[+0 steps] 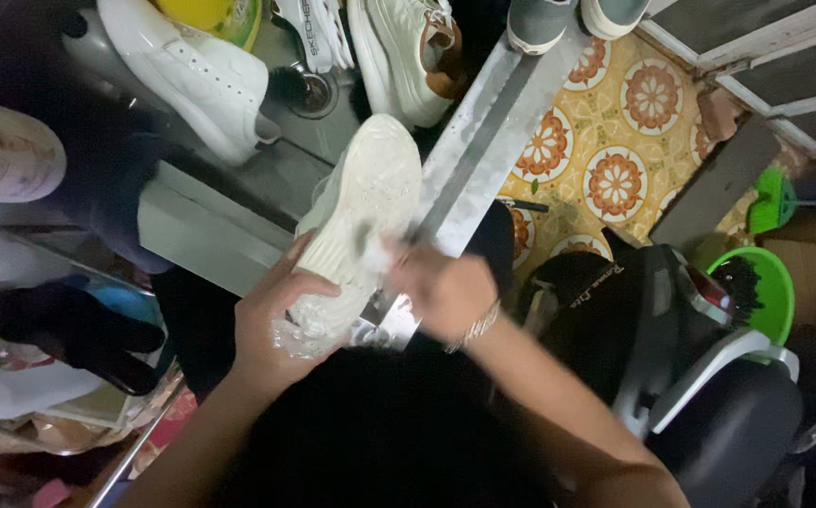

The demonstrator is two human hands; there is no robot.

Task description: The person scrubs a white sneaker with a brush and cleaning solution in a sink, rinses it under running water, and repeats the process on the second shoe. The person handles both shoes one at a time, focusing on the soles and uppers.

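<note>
Head view looking straight down: left hand (pixel 281 325) is wrapped around the heel end of a white shoe (pixel 356 221), sole side up, toe pointing away toward the sink (pixel 239 202). The heel looks wet and soapy, with foam or water glinting around the fingers. Right hand (pixel 441 287) is blurred from motion, clenched on something small pressed against the side of the sole, probably a brush or rag, but I honestly can't tell what it is. A bracelet (pixel 476 325) sits on that wrist.

The shoe isn't resting on anything that I can see, it's just held up over the metal edge (pixel 493 132) between the sink and the tiled floor (pixel 615 141).

Stuff that could go wrong, as I see it:

- Grip is slippery. One soapy hand on the heel while the other pushes sideways could let the shoe squirt out and drop onto the floor or into the lap.
- The metal edge is just beside the right knuckles. A hard stroke that overshoots could bang them on it.
- More white shoes (pixel 192 75) sit packed in the sink near the toe, so a slip could knock them or splash dirty suds on them.
- Runoff from the sole could drip onto the dark bag (pixel 606 301) sitting near the right arm.
</note>
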